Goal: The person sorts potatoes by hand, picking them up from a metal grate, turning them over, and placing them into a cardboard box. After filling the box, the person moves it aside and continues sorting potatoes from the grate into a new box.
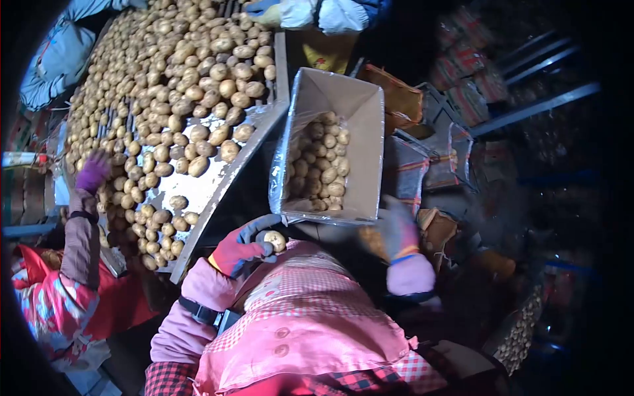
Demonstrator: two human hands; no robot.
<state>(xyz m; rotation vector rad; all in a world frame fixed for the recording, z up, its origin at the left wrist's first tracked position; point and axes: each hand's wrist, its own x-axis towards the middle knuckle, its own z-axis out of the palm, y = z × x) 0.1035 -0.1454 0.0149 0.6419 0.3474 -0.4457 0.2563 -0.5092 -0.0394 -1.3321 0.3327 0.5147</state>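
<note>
My left hand (243,249), in a red and grey glove, is closed around a potato (275,241) in front of my pink checked apron (297,317). Just beyond it stands a cardboard box (360,142) lined with clear plastic, partly filled with potatoes (323,162). My right hand (400,231), gloved in grey and red, is near the box's near right corner. Motion smears its fingers, so I cannot see whether they hold anything. To the left, many potatoes (191,86) cover a sloping sorting table (231,188) with a raised edge.
At the left a co-worker's purple-gloved hand (94,173) reaches over the potatoes. Other people's sleeves (59,56) and a gloved hand (264,12) show along the far side. Open mesh-sided bags (404,165) stand right of the box, with stacked sacks (469,63) behind.
</note>
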